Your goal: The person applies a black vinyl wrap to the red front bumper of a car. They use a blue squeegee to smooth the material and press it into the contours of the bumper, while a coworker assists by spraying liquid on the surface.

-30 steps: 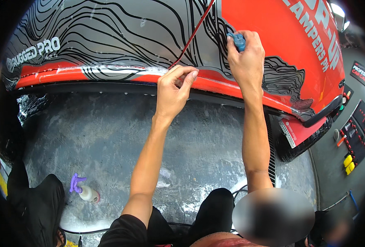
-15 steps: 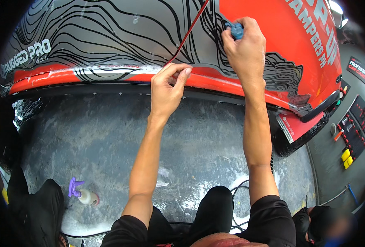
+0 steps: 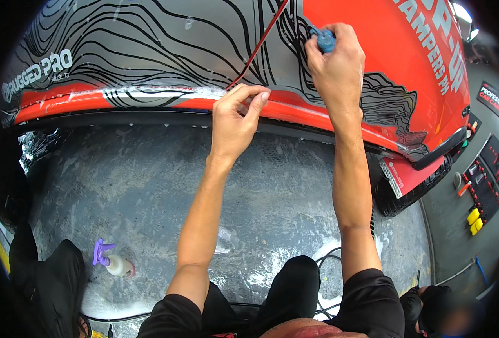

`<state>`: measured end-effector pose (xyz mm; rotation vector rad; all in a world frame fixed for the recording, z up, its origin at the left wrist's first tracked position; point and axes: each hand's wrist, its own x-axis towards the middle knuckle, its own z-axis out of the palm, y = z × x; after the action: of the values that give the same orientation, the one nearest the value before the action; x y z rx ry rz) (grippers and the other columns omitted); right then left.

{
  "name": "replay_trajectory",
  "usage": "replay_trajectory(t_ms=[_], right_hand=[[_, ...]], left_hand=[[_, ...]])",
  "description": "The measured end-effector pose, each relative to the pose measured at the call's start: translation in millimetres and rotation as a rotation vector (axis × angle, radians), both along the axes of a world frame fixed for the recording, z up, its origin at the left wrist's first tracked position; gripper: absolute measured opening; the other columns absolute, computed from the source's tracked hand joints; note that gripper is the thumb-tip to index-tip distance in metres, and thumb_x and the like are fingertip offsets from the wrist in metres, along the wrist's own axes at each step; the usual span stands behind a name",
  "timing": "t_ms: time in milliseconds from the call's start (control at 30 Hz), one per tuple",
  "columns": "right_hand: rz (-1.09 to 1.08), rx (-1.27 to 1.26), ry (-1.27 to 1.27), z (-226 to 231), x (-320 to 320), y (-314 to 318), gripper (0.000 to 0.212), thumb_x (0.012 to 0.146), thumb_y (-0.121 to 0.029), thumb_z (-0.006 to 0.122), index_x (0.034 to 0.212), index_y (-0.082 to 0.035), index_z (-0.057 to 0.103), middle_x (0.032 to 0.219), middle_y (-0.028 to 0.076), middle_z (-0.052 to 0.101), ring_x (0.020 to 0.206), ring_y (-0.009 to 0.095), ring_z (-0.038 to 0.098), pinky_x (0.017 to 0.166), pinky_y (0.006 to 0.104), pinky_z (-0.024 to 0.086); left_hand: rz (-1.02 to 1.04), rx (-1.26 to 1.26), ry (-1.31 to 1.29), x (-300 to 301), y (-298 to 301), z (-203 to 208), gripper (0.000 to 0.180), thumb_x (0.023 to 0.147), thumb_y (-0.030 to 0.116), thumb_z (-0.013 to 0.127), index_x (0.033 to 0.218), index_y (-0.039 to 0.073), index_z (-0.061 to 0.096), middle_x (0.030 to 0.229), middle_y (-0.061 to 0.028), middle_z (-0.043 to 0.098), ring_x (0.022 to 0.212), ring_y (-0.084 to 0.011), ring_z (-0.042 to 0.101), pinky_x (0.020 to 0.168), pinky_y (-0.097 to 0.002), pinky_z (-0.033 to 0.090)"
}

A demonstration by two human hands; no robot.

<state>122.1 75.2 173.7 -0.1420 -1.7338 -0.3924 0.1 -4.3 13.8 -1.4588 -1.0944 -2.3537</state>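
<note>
My right hand [image 3: 338, 63] is closed around a crumpled blue wad [image 3: 325, 40], held against the car's side close to where the grey, black-lined graphic meets the red. Whether the wad is cloth or clay, I cannot tell. Lower down and to the left, my left hand [image 3: 238, 115] is at the red sill [image 3: 187, 105], beside the bottom of a thin red door gap [image 3: 253, 56]. Its thumb and forefinger come together in a pinch. Anything between them is too small or hidden to make out. White foam [image 3: 204, 91] lies along the sill left of this hand.
A spray bottle [image 3: 119, 266] with a purple trigger stands on the wet grey floor [image 3: 148, 180]. Black hose [image 3: 324, 270] runs by my knee. A person's dark-clad leg [image 3: 55, 281] is at left, another person at lower right. A tyre [image 3: 399, 204] and tool board [image 3: 484, 177] are at right.
My left hand has slid slightly right along the sill. My right hand stays near the same spot with the blue wad. The view has shifted a little.
</note>
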Motion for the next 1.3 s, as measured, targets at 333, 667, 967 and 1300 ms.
replay_trajectory(t_ms=[333,667,967,1300], right_hand=[[-0.041,-0.031,-0.027,-0.2,5.7,-3.4,0.025,0.087,-0.012,0.078,0.103,0.003,0.066,0.099,0.02,0.067,0.09,0.043,0.068,0.08,0.0511,0.054],[-0.042,0.012,-0.046,7.1,0.8,-10.7,0.023,0.086,-0.01,0.077,0.101,0.003,0.066,0.099,0.021,0.067,0.089,0.043,0.067,0.082,0.0502,0.054],[-0.032,-0.078,-0.025,1.8,5.6,-4.4,0.023,0.088,-0.01,0.077,0.1,0.005,0.065,0.096,0.021,0.065,0.085,0.041,0.067,0.079,0.0487,0.054],[-0.014,-0.048,-0.01,-8.7,6.8,4.2,0.02,0.088,-0.007,0.076,0.1,0.003,0.064,0.098,0.02,0.065,0.087,0.041,0.066,0.079,0.0489,0.054]], left_hand=[[-0.002,0.005,0.013,0.2,-4.3,2.1,0.013,0.104,0.007,0.073,0.11,-0.003,0.079,0.092,-0.004,0.073,0.081,-0.008,0.067,0.07,-0.0243,0.055],[0.028,0.049,0.024,-1.7,-8.0,5.0,0.012,0.103,0.007,0.074,0.109,-0.002,0.08,0.092,-0.0039,0.073,0.082,-0.0086,0.068,0.07,-0.0248,0.054],[0.05,0.028,0.02,-4.8,-8.7,2.3,0.012,0.103,0.007,0.074,0.109,-0.003,0.079,0.093,-0.004,0.073,0.082,-0.009,0.069,0.071,-0.0243,0.055],[0.037,-0.002,0.035,-2.3,-8.0,3.0,0.013,0.103,0.008,0.074,0.11,-0.002,0.08,0.093,-0.0039,0.074,0.082,-0.0085,0.068,0.071,-0.0238,0.054]])
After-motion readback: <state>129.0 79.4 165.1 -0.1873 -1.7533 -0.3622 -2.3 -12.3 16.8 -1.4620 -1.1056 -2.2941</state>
